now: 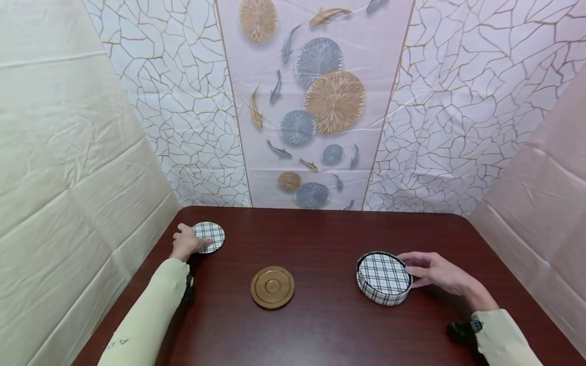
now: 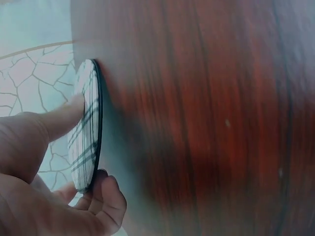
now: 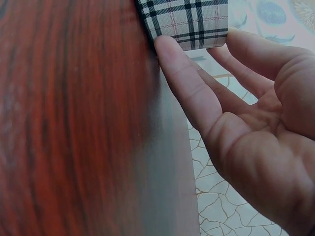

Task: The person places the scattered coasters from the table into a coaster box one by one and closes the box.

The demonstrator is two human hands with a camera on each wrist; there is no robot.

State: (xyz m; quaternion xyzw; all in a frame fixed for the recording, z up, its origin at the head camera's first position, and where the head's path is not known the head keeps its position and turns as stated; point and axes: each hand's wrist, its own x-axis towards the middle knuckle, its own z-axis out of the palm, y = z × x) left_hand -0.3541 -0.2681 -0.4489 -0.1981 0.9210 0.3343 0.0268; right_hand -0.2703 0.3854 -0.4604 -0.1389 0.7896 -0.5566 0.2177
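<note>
At the far left of the table my left hand [image 1: 186, 244] pinches a round plaid coaster [image 1: 209, 237]. In the left wrist view, the thumb presses on the white checked face of the coaster [image 2: 86, 132] and the other fingers lie under its dark rim. A round plaid coaster holder [image 1: 383, 297] with a matching checked disc in it stands on the right side. My right hand [image 1: 437, 272] touches the right side of this holder with fairly straight, spread fingers. Close up, the fingertips [image 3: 168, 46] rest against its checked wall.
A round brown wooden coaster [image 1: 272, 287] with ring grooves lies between the hands on the dark red-brown table [image 1: 311, 335]. Behind the table hangs a patterned cloth [image 1: 297, 175], and pale cloth walls [image 1: 59, 178] close in both sides.
</note>
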